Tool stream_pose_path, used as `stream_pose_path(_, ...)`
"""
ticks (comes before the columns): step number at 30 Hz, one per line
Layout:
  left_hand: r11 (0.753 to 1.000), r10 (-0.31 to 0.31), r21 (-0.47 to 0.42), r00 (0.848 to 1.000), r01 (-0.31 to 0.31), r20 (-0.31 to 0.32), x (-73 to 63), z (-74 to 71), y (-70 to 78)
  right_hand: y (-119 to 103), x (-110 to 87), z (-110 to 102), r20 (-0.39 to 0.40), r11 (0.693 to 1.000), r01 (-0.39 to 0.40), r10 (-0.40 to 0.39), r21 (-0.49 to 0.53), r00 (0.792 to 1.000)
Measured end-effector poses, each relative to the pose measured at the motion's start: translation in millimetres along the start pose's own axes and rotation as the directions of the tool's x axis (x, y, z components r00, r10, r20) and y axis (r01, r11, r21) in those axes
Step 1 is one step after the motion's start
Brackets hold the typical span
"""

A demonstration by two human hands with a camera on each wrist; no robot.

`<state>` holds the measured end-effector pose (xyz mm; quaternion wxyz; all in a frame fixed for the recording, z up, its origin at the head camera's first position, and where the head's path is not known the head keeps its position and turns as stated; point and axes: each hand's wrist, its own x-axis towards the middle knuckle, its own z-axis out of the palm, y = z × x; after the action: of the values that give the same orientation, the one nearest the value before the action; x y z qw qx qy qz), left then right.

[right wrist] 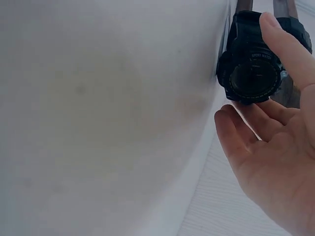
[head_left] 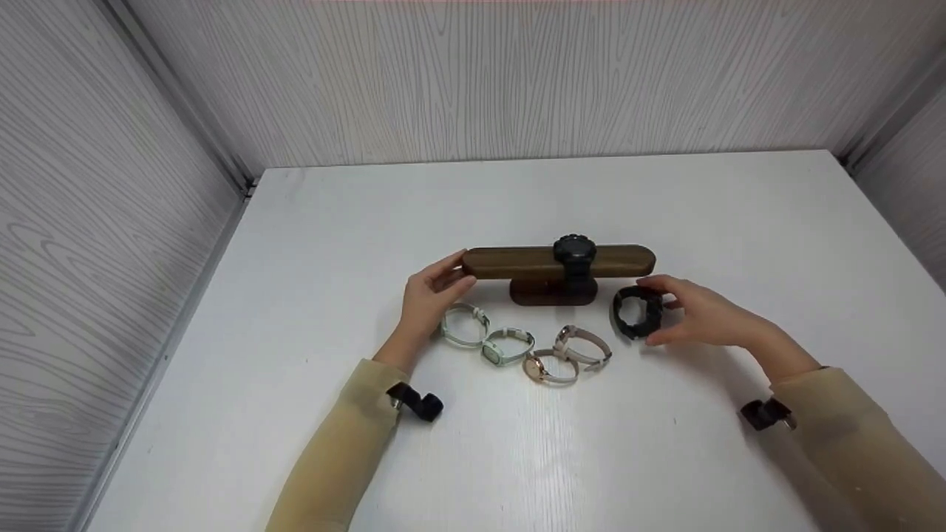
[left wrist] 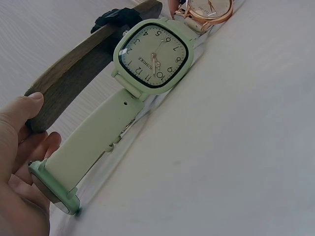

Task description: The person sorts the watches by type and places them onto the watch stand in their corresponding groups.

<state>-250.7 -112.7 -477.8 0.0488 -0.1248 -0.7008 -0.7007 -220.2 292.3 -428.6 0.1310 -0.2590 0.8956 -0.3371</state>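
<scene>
A dark wooden watch stand has a long rounded bar on a short base. My left hand holds the bar's left end; in the left wrist view the thumb lies on the stand's end, with fingers beneath. One black watch is wrapped around the bar, right of its middle. On the table near the bar's right end, my right hand pinches a second black watch, standing on its side. In the right wrist view, the thumb overlaps this watch's strap and fingers reach below its round dial.
Nearest my left wrist lie a pale green watch and another with a square green dial. A rose-gold watch and a pinkish strap watch overlap at the middle front. White panels surround the white table.
</scene>
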Motion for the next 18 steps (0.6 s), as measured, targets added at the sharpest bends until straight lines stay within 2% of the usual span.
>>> stream_pose_path(10,0.999,-0.022,-0.026,1.000,0.022,0.000,0.7,1.2,1.1,3.7,5.1,1.3,-0.019,0.999,-0.026,0.025,-0.036,0.999)
stream_pose_path(18,0.999,-0.030,-0.033,1.000,0.030,0.007,0.9,1.8,-0.3,1.6,2.8,1.1,-0.067,0.999,-0.027,0.024,-0.031,0.997)
